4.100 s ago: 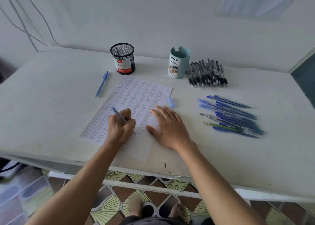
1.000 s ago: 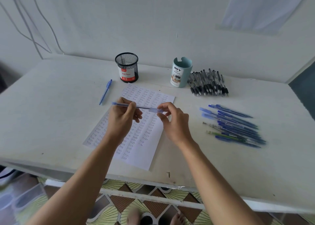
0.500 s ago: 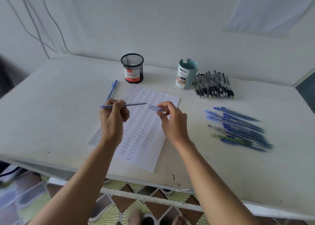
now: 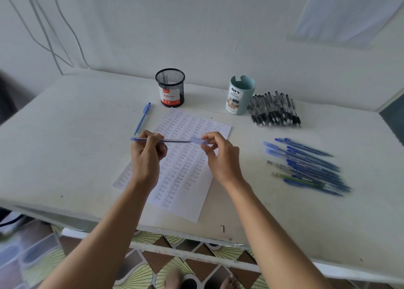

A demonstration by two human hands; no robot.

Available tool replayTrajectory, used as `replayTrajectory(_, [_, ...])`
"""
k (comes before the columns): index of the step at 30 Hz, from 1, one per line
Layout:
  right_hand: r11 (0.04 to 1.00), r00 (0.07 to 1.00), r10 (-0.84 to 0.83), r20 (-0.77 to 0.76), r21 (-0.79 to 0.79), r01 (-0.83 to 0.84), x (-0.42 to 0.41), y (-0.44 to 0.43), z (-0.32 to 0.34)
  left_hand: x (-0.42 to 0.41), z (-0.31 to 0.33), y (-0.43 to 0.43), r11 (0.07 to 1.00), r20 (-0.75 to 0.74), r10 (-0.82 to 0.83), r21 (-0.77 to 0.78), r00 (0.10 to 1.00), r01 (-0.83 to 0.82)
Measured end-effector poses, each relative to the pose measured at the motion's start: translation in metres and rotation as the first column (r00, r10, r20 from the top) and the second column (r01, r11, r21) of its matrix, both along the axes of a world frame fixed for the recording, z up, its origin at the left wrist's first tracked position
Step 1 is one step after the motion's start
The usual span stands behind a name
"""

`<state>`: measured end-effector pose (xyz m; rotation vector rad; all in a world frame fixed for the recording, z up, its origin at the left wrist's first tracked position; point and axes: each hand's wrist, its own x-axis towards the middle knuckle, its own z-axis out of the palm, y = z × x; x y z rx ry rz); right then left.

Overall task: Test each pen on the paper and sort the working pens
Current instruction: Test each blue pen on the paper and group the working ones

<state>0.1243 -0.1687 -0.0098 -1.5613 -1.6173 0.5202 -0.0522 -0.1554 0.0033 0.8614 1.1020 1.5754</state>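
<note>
White bench [image 4: 65, 146] under a pale wall [image 4: 196, 37] carries our paper [image 4: 185, 179], full of written test words. Above it our left hand [image 4: 146, 157] holds one blue pen [image 4: 172, 140] level, the grip curled around its barrel. Our right hand [image 4: 220, 157] has its grip pinching the pen cap [image 4: 199, 141], just at the pen's tip. More blue pens [image 4: 306, 164] lie at the right, and black pens [image 4: 275, 111] lie beside a teal organizer [image 4: 240, 96].

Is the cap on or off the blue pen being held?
Not fully on: the right hand pinches the translucent blue cap at the tip of the clear blue pen gripped by the left hand.
</note>
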Motion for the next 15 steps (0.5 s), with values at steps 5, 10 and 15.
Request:
replayTrajectory(5, [1.0,1.0,-0.006,-0.006,0.002,0.006,0.0005,-0.0004,0.0002,-0.002,0.0019,0.0015,0.999,0.05,0.037,0.001,0.998,-0.037])
replayTrajectory(10, [0.998,0.998,0.049,0.028,0.049,-0.05,-0.0052,-0.0018,0.0025,0.0007,-0.0006,0.0,0.998,-0.065,-0.065,-0.007,0.996,0.064])
replayTrajectory(15, [0.995,0.994,0.08,-0.069,0.059,-0.076,-0.0045,0.0,0.0063,0.0022,-0.0044,-0.0024,0.984,-0.149,-0.177,-0.003,0.973,0.178])
